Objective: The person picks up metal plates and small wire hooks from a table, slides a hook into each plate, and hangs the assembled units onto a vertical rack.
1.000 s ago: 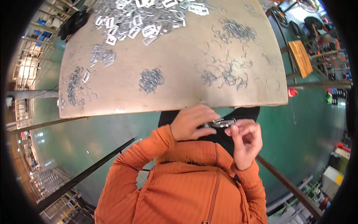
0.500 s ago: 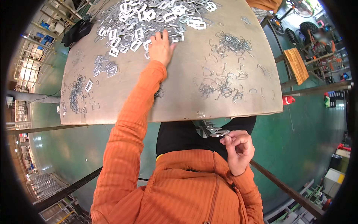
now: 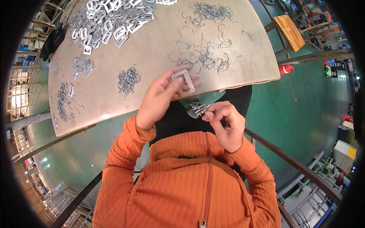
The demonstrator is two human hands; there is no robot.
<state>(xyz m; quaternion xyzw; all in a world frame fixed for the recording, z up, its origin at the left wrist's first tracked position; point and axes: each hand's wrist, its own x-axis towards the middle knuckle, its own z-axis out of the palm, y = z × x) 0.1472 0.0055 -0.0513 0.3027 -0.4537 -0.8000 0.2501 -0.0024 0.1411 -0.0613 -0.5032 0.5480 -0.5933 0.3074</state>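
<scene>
A metal frame (image 3: 189, 81), pale silver and rectangular with an open centre, is just above the middle of the picture. It is tilted, one long side slanting down to the right, and slightly blurred; the left fingers (image 3: 172, 89) grip it and hide its lower left part. Below it and a little to the right, near the picture's centre, is a cluster of small metal pieces (image 3: 197, 109), bright silver and dark grey, pinched at its right end by the right fingers (image 3: 224, 110). Frame and cluster are apart.
</scene>
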